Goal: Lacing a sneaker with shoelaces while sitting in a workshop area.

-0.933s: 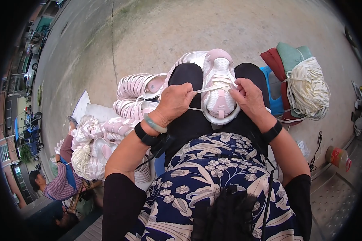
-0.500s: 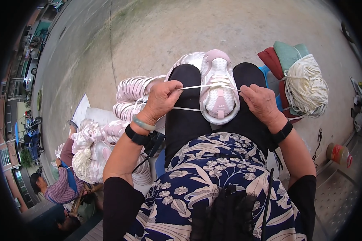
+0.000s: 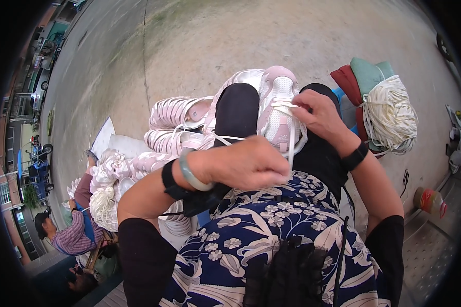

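A pale pink and white sneaker (image 3: 277,110) rests between my knees on my black trousers. My right hand (image 3: 320,115) pinches the white shoelace (image 3: 287,106) at the eyelets near the shoe's upper part. My left hand (image 3: 246,163) is closed on the lace's free end and holds it close to my body, over my lap. A taut strand of lace runs from the shoe down toward the left hand. A green bangle (image 3: 189,171) and a black band sit on my left wrist.
Two more pink sneakers (image 3: 176,123) lie on the ground at my left, beside a heap of shoes and laces (image 3: 112,179). A bundle of white laces (image 3: 392,115) lies on cushions at my right. A bottle (image 3: 429,200) stands at right. Another person (image 3: 69,230) sits at lower left.
My left hand has drawn the lace back from beside the shoe toward my lap. My right hand has moved in from the shoe's right side onto its eyelets.
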A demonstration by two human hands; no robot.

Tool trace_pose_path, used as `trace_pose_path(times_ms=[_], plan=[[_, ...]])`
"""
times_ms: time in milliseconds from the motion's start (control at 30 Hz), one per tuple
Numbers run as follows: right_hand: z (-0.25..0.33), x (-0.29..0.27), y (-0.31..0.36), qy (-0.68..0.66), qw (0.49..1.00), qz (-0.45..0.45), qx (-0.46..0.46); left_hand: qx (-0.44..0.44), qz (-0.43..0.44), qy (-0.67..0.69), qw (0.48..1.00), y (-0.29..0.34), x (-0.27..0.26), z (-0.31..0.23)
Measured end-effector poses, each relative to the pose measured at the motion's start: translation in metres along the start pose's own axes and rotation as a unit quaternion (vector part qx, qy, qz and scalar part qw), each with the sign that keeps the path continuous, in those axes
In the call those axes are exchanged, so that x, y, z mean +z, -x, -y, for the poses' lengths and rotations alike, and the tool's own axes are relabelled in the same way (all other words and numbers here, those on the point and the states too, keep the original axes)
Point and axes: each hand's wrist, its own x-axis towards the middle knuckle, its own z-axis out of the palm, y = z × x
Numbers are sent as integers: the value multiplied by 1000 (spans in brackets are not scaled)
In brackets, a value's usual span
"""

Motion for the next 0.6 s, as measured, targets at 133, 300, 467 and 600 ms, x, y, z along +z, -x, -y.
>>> trace_pose_path(times_ms=[133, 300, 467, 600], plan=[[18, 19, -11, 293, 949, 38, -108, 58, 44, -24, 997, -22, 16, -7], [17, 33, -12, 363, 923, 78, -105, 32, 54, -39, 997, -15, 21, -3], [22, 31, -27, -110, 980, 54, 157, -9, 31, -14, 999, 12, 18, -3], [42, -7, -30, -204, 952, 133, 185, -38, 16, -59, 997, 38, 8, -9]])
